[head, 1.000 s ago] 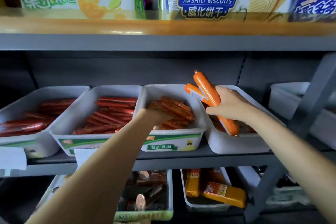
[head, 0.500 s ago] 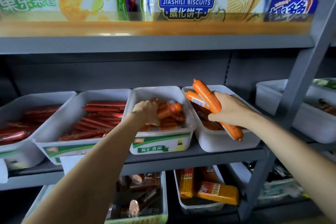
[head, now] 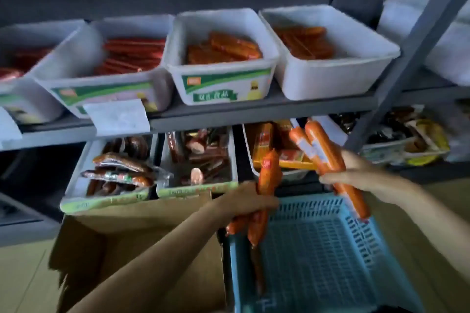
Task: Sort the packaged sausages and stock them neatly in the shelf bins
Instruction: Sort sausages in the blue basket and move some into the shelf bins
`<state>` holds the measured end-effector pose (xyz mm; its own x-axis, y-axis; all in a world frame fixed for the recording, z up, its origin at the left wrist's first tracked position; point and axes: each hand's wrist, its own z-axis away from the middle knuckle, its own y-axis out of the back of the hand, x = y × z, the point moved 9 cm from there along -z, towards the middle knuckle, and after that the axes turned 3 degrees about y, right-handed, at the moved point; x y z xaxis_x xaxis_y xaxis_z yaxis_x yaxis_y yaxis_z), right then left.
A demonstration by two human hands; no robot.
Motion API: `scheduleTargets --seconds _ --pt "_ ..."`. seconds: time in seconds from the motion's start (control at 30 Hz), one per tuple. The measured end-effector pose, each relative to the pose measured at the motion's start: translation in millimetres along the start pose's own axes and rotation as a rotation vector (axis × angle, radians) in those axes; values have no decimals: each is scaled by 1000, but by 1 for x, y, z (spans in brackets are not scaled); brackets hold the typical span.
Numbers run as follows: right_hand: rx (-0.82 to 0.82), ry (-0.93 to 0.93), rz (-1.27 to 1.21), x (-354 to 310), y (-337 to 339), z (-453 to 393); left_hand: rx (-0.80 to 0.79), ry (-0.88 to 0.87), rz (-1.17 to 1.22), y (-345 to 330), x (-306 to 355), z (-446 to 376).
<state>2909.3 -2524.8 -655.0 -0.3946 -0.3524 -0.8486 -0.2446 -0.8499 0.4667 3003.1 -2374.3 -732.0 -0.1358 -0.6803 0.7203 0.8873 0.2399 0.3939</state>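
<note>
My left hand (head: 245, 201) grips a few orange packaged sausages (head: 267, 178), held upright over the near-left corner of a blue plastic basket (head: 318, 256). My right hand (head: 356, 173) holds two longer orange sausages (head: 325, 152) slanted above the basket's far right edge. On the upper shelf stand white bins: one with a green label (head: 223, 84) holding orange-red sausages, a plain one (head: 330, 76) to its right, and a bin of thin red sticks (head: 112, 89) to the left.
A brown cardboard box (head: 142, 236) sits left of the basket. Lower-shelf bins (head: 106, 198) hold dark vacuum-packed sausages and yellow-orange packs (head: 264, 142). A grey slanted shelf post (head: 407, 58) rises at right. A blank price tag (head: 117, 117) hangs from the upper shelf edge.
The view has tilted down. Both hands have left the upper bins and come down over the blue basket; my left hand now holds orange sausages, my right keeps its two.
</note>
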Motion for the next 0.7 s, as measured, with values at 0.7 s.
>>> scheduleTargets --seconds 0.7 --pt "-252 -458 281 281 -159 -22 332 120 -263 -109 -152 -103"
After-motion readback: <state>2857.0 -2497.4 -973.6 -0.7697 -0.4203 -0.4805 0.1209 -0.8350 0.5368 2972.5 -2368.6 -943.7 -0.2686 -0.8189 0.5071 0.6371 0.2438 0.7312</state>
